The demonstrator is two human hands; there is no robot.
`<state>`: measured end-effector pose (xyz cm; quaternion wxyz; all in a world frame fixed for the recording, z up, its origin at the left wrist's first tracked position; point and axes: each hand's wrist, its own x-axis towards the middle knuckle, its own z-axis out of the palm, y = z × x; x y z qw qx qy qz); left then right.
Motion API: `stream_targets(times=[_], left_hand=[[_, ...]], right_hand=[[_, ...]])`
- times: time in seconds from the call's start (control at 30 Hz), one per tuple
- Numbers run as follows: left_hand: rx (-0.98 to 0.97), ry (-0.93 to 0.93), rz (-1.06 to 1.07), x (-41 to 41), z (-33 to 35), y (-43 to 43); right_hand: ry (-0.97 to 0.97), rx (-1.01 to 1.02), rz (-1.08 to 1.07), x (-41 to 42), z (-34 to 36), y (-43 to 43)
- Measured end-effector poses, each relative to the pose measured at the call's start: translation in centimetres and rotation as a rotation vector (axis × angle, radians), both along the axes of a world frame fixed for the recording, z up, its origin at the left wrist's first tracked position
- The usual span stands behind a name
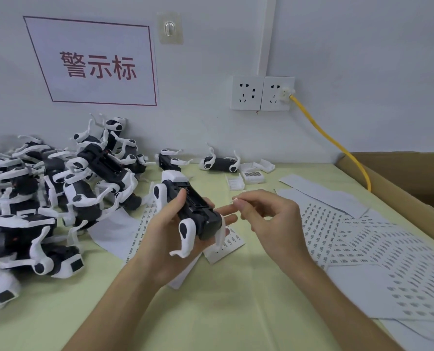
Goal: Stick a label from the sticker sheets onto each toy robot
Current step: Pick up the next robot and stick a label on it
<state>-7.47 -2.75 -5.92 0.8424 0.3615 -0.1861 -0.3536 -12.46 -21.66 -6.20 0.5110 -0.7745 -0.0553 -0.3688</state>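
Black-and-white toy robots, pale yellow-green table, yellow cable, red-lettered white sign.

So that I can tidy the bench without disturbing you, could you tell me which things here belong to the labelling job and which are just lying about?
Part of the job:
toy robot held in the left hand
label pinched by the right hand
sticker sheets
pile of toy robots

Lying about:
yellow cable
wall sockets
wall sign
wall hook
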Motion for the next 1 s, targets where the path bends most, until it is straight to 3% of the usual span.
stream_targets(times=[0.2,0.47,0.6,0.77,1.0], left_hand=[[-0.104,0.006,-0.004,0.1,0.3,0.1],[-0.019,0.000,0.067,0.1,-0.2,-0.5],[-0.018,-0.032,0.110,0.0,0.0,-0.6],[-0.024,-0.033,0.170,-0.2,0.1,-0.6],[0.091,-0.129,0.138,-0.6,0.0,-1.1]], right_hand=[[0.055,-0.029,0.034,0.1,-0.1,-0.3],[0.109,-0.033,0.040,0.1,-0.2,-0.5],[0.156,0.114,0.062,0.1,0.0,-0.1],[0.257,0.490,0.186,0.0,0.3,0.6],[0.232,0.425,0.203,-0.6,0.5,1.1]])
